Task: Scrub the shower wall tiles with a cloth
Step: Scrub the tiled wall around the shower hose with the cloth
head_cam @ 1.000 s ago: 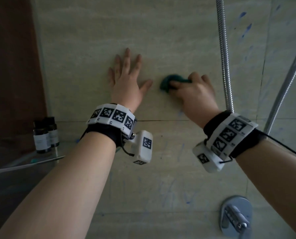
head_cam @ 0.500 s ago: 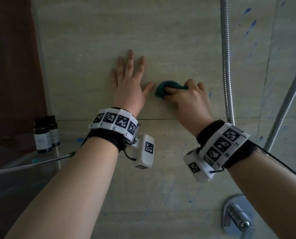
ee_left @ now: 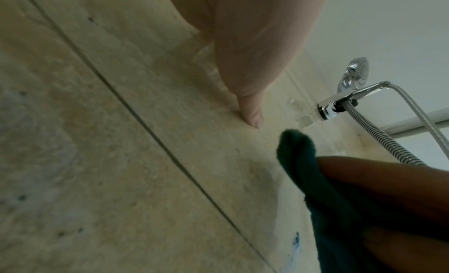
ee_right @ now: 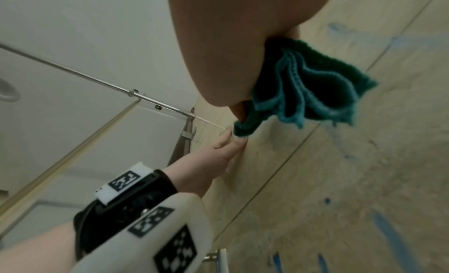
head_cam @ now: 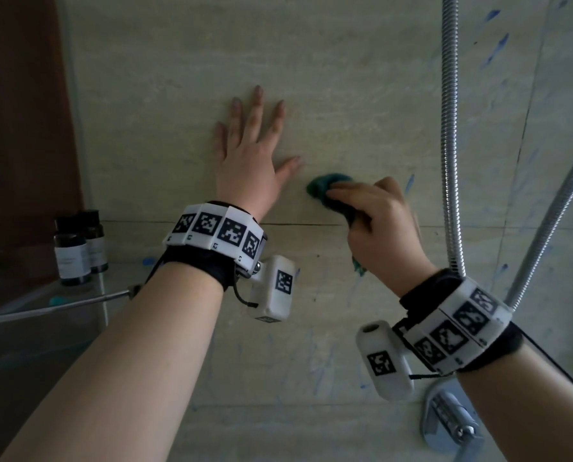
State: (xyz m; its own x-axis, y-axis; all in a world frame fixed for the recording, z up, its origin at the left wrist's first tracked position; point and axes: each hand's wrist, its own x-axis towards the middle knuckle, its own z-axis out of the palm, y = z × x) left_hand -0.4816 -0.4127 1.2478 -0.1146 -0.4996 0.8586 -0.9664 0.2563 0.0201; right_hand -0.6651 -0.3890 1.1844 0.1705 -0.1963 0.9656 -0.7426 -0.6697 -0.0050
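A dark teal cloth is bunched against the beige tile wall, just above a grout line. My right hand grips the cloth and presses it to the tile; folds of it hang out below the palm. My left hand lies flat on the wall with fingers spread, its thumb a short way left of the cloth. Blue streaks mark the tiles right of the cloth and lower down.
A metal shower hose hangs right of my right hand, a second hose slants beside it. A chrome tap sits low right. Two dark bottles stand on a glass shelf at left. A shower head is mounted higher up.
My right hand has slid the cloth down and a little left along the tile, nearer the grout line. A blue streak to its right is now uncovered. The left hand stays flat on the wall.
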